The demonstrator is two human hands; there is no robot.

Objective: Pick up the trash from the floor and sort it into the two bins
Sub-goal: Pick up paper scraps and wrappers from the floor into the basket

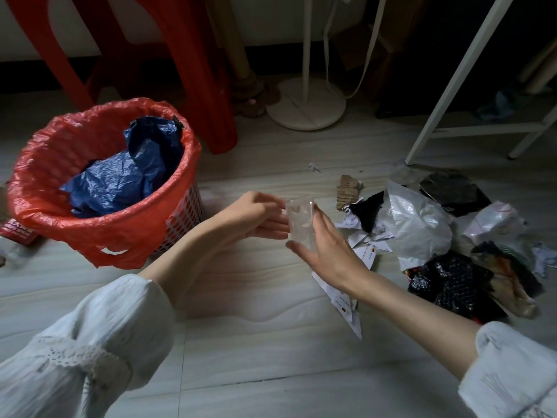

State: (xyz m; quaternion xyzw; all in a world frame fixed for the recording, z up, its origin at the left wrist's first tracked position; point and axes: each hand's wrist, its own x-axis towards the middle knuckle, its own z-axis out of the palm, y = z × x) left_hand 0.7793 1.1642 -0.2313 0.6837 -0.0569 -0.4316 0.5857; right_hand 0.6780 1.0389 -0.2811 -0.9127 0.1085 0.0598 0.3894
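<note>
At nine o'clock stands the bin (180, 227), a white perforated basket lined with a red bag (60, 164) and already holding crumpled blue plastic (120, 179). At centre, above the floor (271, 342), the left hand (256, 215) pinches the top of a clear plastic wrapper (301, 224) while the right hand (328, 251) curls its fingers round the lower part. The step looks like carrying this piece over for sorting; next it wants swinging toward nine o'clock and letting go above the rim. At three o'clock the trash pile (437, 236) awaits.

Red-lined bin (184, 212) holds blue plastic (126, 173); sleeves (90, 342) white.
</note>
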